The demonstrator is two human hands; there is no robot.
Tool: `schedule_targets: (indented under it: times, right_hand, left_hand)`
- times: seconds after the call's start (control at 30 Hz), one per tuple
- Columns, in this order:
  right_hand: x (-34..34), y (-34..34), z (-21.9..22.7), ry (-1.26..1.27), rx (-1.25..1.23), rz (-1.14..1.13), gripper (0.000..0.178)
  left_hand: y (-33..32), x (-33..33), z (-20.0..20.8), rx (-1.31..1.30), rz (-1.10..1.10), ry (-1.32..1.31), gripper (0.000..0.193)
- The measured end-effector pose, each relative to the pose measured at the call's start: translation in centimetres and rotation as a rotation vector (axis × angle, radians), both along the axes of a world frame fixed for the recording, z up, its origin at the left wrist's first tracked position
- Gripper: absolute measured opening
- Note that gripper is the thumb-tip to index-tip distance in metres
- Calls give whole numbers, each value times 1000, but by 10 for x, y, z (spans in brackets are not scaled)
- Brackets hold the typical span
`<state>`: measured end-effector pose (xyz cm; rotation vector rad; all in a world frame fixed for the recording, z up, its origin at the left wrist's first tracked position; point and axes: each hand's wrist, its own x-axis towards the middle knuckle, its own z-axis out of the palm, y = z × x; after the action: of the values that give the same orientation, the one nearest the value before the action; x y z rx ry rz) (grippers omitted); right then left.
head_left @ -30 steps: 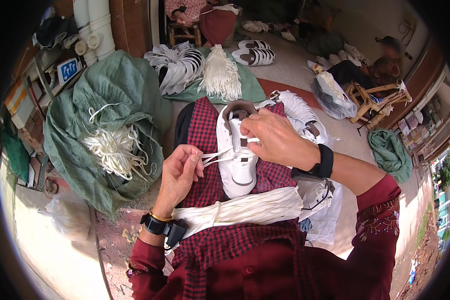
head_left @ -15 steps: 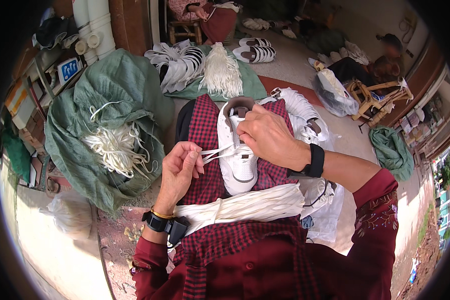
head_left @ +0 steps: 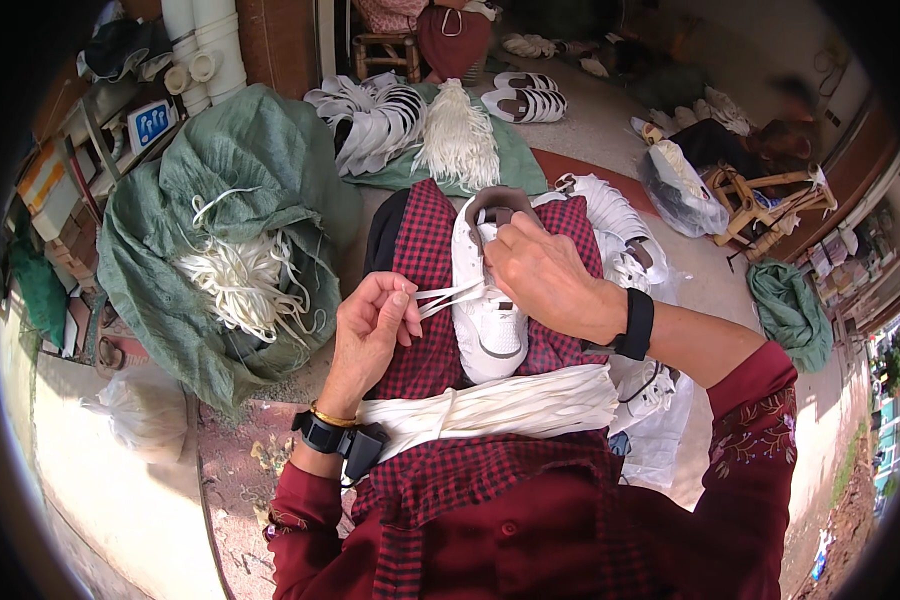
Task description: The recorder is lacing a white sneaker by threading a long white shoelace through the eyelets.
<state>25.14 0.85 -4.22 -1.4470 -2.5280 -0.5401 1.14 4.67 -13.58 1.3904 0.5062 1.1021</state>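
Clear plastic bag [head_left: 145,415]: bulging, on the pale ground.
Green sack [head_left: 148,240]: large, crumpled, mouth open.
Heap of white laces [head_left: 238,285]: tangled, within the mouth of that sack.
Left hand [head_left: 378,322]: palm inward, thumb and fingers closed together in a pinch upon the lace strands; dark band with a black box at the wrist.
White shoe parts [head_left: 370,120]: many, stacked in a curved row on a green cloth [head_left: 398,176].
Lace strands [head_left: 442,296]: white, drawn taut sideways between the left hand and the shoe.
Tassel of laces [head_left: 457,140]: white, spread in a fan on the same cloth.
Shoe [head_left: 492,340]: one, white with brown lining, resting on the checked apron [head_left: 430,235] over the person's lap, toe toward the body.
Bundle of laces [head_left: 505,402]: white, tied about, laid across the lap just below the toe.
Right hand [head_left: 542,268]: fingers curled above the shoe's lacing area, fingertips hidden; how far they part, and whether they grip anything, cannot be told. Black band at the wrist.
Row of white shoes [head_left: 615,215]: beyond the right hand.
Wooden stool [head_left: 770,205]: tipped over, on the floor.
Bundled green fabric [head_left: 790,315]: heaped, far right.
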Motion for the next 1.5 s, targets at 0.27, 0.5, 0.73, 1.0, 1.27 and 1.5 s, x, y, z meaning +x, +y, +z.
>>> schedule_targets:
  times: [0.27,0.5,0.73,1.0,1.27,1.5]
  right_hand:
    - [5,8,-4,-70,-31,12,14]
    - [28,0,26,256,-114,76,15]
    - [34,-4,17,437,-209,2,18]
    - [31,-2,-11,633,-143,20,17]
    - [30,3,-22,596,-25,72,16]
    - [30,4,-27,572,-10,46,19]
  left_hand:
    - [0,0,5,-2,24,34,19]
    - [-5,6,14,40,28,50,17]
    - [0,63,91,530,105,596,10]
    - [14,82,90,834,199,1010,13]
    - [21,84,86,722,180,972,14]
    - [19,92,82,821,183,1008,12]
